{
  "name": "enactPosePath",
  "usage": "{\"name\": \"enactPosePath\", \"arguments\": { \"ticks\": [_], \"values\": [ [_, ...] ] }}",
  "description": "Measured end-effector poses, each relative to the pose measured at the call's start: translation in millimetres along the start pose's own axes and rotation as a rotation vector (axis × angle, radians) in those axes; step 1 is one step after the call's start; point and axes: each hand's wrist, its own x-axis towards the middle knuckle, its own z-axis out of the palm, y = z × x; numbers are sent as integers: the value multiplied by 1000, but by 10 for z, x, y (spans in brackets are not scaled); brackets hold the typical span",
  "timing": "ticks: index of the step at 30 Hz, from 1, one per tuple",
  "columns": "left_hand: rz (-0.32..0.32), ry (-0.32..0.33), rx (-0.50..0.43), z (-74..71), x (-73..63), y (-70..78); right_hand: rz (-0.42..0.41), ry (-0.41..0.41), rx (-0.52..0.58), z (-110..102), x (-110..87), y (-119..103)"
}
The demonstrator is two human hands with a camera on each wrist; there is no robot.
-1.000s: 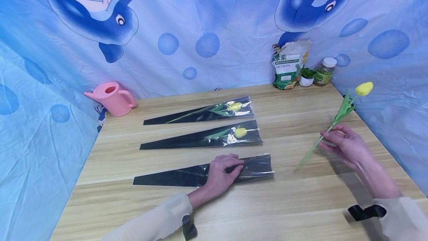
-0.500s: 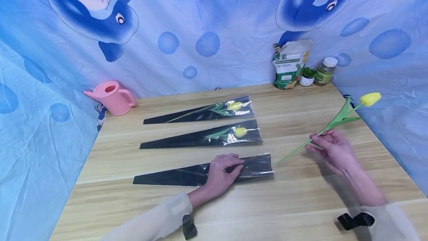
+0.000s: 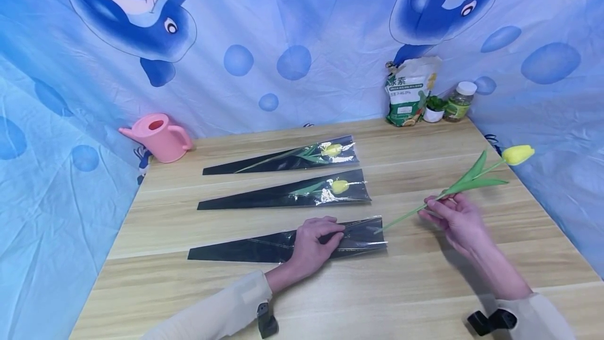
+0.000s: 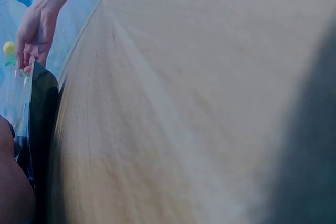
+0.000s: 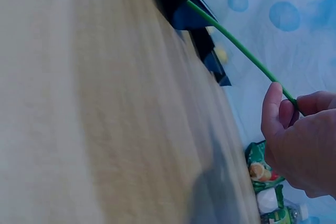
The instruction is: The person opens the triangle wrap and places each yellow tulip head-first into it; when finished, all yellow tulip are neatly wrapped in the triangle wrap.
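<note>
My right hand pinches the green stem of a yellow tulip between thumb and fingers, bloom pointing away to the right. The stem's lower end lies at the wide mouth of the nearest flower sleeve, black-backed with a clear front. In the right wrist view the stem reaches into that mouth. My left hand rests across the same sleeve and pinches its clear film near the mouth. Farther back lie two similar sleeves, the middle sleeve and the far sleeve, each with a yellow tulip inside.
A pink watering can stands at the back left of the wooden table. At the back right are a green-and-white bag, a small potted plant and a lidded jar. A blue dolphin-print cloth hangs behind.
My right hand has moved left with the tulip, tilting it flatter, and the stem's end has come to the near sleeve's mouth. The left hand has stayed in place.
</note>
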Motion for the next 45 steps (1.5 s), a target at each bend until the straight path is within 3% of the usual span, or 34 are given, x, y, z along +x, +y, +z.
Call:
{"name": "enactPosePath", "arguments": {
  "ticks": [9, 21, 30, 45],
  "values": [
    [-15, -10, 9, -5, 6, 11, 45, 44, -94, 56, -37, 144],
    [-9, -9, 12, 9, 3, 9, 72, 169, -268, 142, -75, 282],
    [-21, -15, 7, 7, 12, 11, 24, 195, -257, 196, -75, 379],
    [-30, -18, 15, 20, 29, -3, 34, 179, -179, 256, -91, 450]
  ]
}}
